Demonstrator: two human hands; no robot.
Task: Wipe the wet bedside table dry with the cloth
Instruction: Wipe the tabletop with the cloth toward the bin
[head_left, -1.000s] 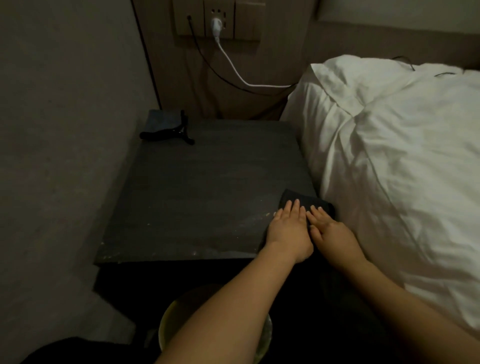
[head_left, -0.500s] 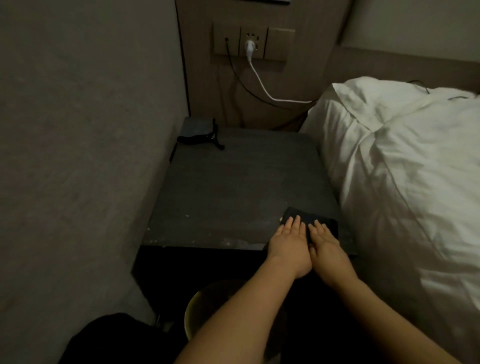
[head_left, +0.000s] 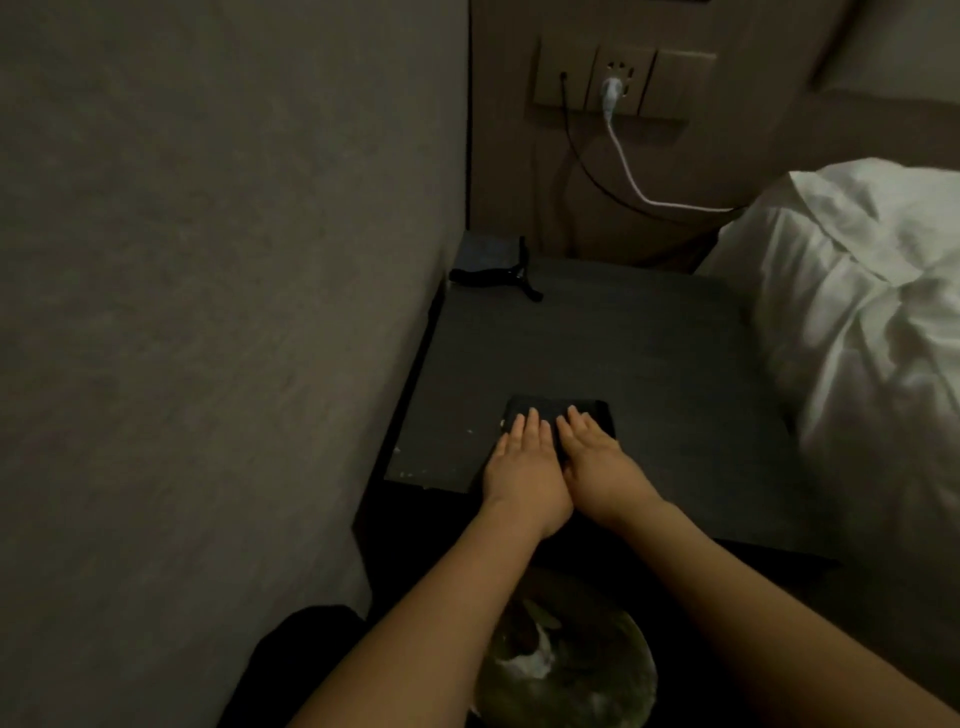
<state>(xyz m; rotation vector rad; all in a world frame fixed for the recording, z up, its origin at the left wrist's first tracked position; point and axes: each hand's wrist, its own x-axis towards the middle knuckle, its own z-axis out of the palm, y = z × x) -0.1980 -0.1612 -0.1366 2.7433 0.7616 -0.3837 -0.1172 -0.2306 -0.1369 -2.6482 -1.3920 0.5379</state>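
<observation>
A dark folded cloth (head_left: 558, 408) lies flat on the dark grey bedside table (head_left: 613, 353), near its front edge. My left hand (head_left: 524, 467) and my right hand (head_left: 597, 462) press down on the cloth side by side, fingers straight and pointing away from me. The hands cover the near half of the cloth. A few pale specks show on the table surface left of the cloth.
A grey wall (head_left: 218, 312) closes the left side and a white pillow and duvet (head_left: 872, 322) the right. A small blue pouch with a black strap (head_left: 493, 262) sits at the table's back left corner. Sockets with cables (head_left: 615, 85) are behind. A bin (head_left: 571, 670) stands below.
Both hands have slid the cloth leftward from the table's right front corner toward the middle of the front edge. The view has also swung to the left.
</observation>
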